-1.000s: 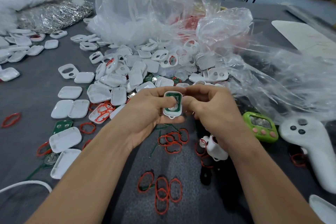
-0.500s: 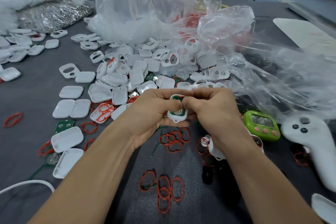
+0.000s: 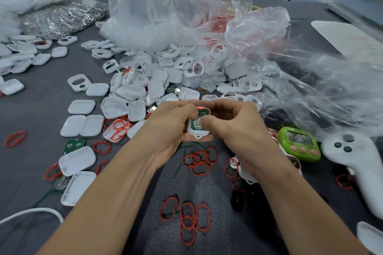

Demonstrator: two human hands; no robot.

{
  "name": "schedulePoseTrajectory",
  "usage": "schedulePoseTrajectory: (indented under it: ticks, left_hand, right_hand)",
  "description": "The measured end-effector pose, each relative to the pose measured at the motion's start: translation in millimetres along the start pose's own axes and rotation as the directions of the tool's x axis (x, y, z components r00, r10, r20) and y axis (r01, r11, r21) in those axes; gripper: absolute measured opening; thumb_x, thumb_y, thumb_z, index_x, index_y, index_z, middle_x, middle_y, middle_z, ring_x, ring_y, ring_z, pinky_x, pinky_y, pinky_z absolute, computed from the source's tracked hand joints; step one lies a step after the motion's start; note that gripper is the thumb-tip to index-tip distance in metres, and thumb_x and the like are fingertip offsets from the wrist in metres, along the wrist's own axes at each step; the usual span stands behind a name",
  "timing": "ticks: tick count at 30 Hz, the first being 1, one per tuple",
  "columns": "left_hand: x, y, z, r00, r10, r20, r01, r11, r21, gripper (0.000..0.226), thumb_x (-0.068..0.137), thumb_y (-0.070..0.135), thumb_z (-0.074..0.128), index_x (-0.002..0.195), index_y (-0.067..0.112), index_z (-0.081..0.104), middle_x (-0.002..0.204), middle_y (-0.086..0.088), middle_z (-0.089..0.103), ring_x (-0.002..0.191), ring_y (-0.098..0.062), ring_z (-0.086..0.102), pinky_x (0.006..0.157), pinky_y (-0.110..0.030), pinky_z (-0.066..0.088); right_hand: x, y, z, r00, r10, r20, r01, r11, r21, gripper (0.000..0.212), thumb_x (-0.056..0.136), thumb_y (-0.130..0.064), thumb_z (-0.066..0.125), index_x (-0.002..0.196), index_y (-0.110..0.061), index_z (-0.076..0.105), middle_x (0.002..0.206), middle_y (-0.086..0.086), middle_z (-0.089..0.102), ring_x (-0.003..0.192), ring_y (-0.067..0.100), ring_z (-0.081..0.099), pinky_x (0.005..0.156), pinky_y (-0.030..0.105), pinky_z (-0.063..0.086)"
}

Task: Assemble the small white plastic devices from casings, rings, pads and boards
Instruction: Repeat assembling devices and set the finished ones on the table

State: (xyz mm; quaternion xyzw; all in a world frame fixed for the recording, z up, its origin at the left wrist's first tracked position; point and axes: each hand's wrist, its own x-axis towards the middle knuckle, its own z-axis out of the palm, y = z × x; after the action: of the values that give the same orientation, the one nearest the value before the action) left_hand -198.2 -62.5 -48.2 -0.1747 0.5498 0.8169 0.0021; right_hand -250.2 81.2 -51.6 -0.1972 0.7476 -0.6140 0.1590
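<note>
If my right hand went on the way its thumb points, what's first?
The green board in the white casing that the left hand grips; the thumb of the right hand seems to touch it.

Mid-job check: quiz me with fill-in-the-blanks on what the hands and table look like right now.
The left hand and right hand together grip one white casing holding a ____ board.
The loose rings on the grey table are ____.
The green device with pink buttons lies on the ____ hand's side.
Missing words: green; red; right.
</note>
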Motion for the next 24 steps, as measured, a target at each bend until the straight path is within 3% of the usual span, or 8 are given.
schedulePoseTrajectory:
  ticks: [4,8,11,17,19,22,24]
  left_hand:
    - [-1,-1,0,1.0,-0.019,0.006,0.019,1.0,-0.014,0.035,0.089,-0.01,0.046,0.103,-0.002,0.077,0.1,-0.025,0.076,0.081,-0.026,0.075,0.066,-0.039,0.064]
    - [-1,-2,0,1.0,-0.019,-0.013,0.019,1.0,-0.005,0.033,0.09,-0.009,0.048,0.099,-0.001,0.079,0.095,-0.023,0.076,0.075,-0.024,0.074,0.063,-0.038,0.064]
    - [-1,-2,0,1.0,-0.018,-0.021,0.018,1.0,-0.001,0.032,0.091,-0.009,0.049,0.099,0.0,0.079,0.096,-0.022,0.077,0.076,-0.024,0.074,0.064,-0.038,0.064]
    - [-2,1,1,1.0,-0.01,-0.015,0.01,0.999,-0.042,0.027,0.09,-0.01,0.055,0.102,0.0,0.077,0.1,-0.02,0.077,0.083,-0.024,0.077,0.066,-0.036,0.063]
    - [-2,3,0,0.998,0.011,-0.058,-0.014,0.999,-0.041,0.026,0.092,-0.01,0.054,0.101,0.001,0.076,0.097,-0.017,0.078,0.083,-0.023,0.077,0.064,-0.035,0.063]
    - [-3,7,-6,0.989,0.062,-0.133,-0.069,0.996,-0.049,0.032,0.092,-0.01,0.051,0.093,0.005,0.078,0.092,-0.015,0.079,0.082,-0.021,0.078,0.059,-0.03,0.062]
    - [-4,11,-10,0.983,0.083,-0.163,-0.096,0.993,-0.071,0.04,0.092,-0.01,0.05,0.079,0.01,0.082,0.09,-0.013,0.079,0.082,-0.02,0.078,0.057,-0.028,0.061]
  right_hand:
    - [0,-1,1,0.999,0.005,-0.039,-0.005,1.0,-0.013,0.024,0.074,-0.012,0.078,0.094,-0.024,0.08,0.087,-0.003,0.079,0.086,0.015,0.076,0.074,0.036,0.063]
    - [-1,-1,2,0.997,-0.019,-0.069,0.012,0.995,-0.094,0.025,0.076,-0.007,0.081,0.089,-0.029,0.08,0.079,-0.011,0.078,0.077,0.006,0.075,0.065,0.02,0.057]
    - [-1,-1,3,0.996,-0.022,-0.088,0.014,0.995,-0.097,0.026,0.075,-0.008,0.08,0.085,-0.032,0.079,0.077,-0.012,0.077,0.074,0.004,0.074,0.063,0.016,0.054]
    - [1,-2,1,0.999,0.033,-0.034,-0.033,0.999,0.003,0.028,0.07,-0.02,0.075,0.097,-0.025,0.08,0.088,-0.003,0.079,0.087,0.012,0.076,0.076,0.032,0.061]
    - [5,-5,-6,0.993,0.053,-0.101,-0.05,0.998,0.033,0.034,0.066,-0.027,0.079,0.1,-0.024,0.079,0.092,-0.004,0.08,0.089,0.012,0.077,0.081,0.036,0.063]
    - [12,-11,-24,0.958,-0.021,-0.286,-0.021,0.99,-0.142,0.021,0.077,-0.018,0.077,0.093,-0.032,0.079,0.088,-0.017,0.078,0.085,0.0,0.074,0.077,0.029,0.06]
    - [16,-14,-32,0.939,-0.067,-0.337,-0.039,0.954,-0.298,0.023,0.084,-0.011,0.074,0.089,-0.033,0.08,0.083,-0.017,0.077,0.081,-0.004,0.071,0.076,0.024,0.057]
